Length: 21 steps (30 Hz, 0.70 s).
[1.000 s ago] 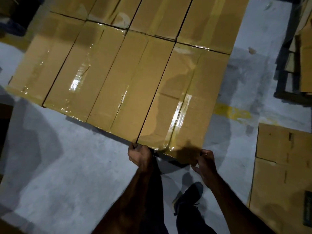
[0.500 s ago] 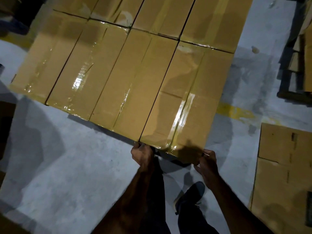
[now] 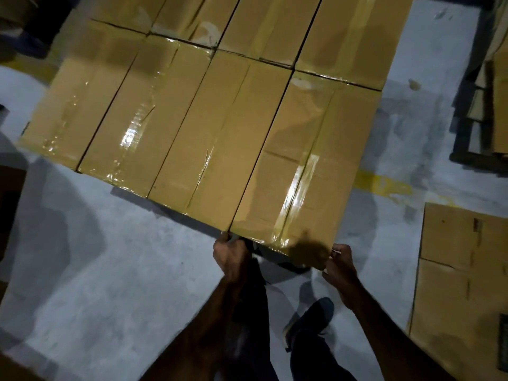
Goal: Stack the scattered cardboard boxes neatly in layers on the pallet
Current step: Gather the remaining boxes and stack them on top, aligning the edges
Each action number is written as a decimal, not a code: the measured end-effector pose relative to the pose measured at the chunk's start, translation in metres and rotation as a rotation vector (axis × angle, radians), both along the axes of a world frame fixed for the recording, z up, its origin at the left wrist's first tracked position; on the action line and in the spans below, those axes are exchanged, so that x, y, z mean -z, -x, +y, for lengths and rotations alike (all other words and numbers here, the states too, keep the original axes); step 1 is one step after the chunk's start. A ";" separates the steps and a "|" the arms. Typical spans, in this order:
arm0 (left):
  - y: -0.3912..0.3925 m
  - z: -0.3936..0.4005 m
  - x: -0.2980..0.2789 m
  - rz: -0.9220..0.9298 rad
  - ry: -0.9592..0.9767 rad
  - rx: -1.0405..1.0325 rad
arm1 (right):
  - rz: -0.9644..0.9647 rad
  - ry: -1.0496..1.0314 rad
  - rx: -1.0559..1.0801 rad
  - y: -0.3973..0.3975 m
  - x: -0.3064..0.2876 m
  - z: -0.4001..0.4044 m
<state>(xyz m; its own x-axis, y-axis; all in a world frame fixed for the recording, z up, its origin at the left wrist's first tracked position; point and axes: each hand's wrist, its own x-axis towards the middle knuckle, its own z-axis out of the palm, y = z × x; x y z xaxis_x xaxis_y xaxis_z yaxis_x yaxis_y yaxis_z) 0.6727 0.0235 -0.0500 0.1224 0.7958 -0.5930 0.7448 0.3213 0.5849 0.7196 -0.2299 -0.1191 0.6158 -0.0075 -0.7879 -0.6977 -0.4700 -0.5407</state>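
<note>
Seating the rightmost box (image 3: 297, 166) flush calls for even pressure at both near corners, judged from its alignment with the neighbouring box (image 3: 217, 133). Left hand (image 3: 231, 259) grips the near left corner, fingers curled around the edge. Right hand (image 3: 339, 264) pinches the near right corner, narrowly closed. Box lies in the top layer, touching its neighbour, second row of boxes (image 3: 343, 37) behind. Pallet itself hidden. Loose cardboard (image 3: 461, 270) lies on the floor (image 3: 110, 270) nearby.
</note>
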 end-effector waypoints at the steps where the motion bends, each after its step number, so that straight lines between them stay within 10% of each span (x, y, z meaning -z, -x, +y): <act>1: 0.001 0.002 -0.002 0.043 -0.019 0.018 | -0.002 0.007 -0.040 -0.003 -0.008 -0.001; 4: -0.002 0.010 -0.011 0.118 -0.128 0.060 | -0.020 0.021 -0.169 -0.016 -0.036 -0.005; 8: -0.021 0.023 -0.004 -0.008 -0.533 0.626 | -0.037 0.087 -0.172 -0.054 -0.063 0.001; 14: -0.150 0.057 0.028 0.070 -0.546 1.357 | -0.119 0.129 -0.109 -0.150 -0.069 0.023; 21: -0.241 0.069 0.041 0.143 -0.552 1.586 | -0.166 0.211 -0.095 -0.229 -0.060 0.036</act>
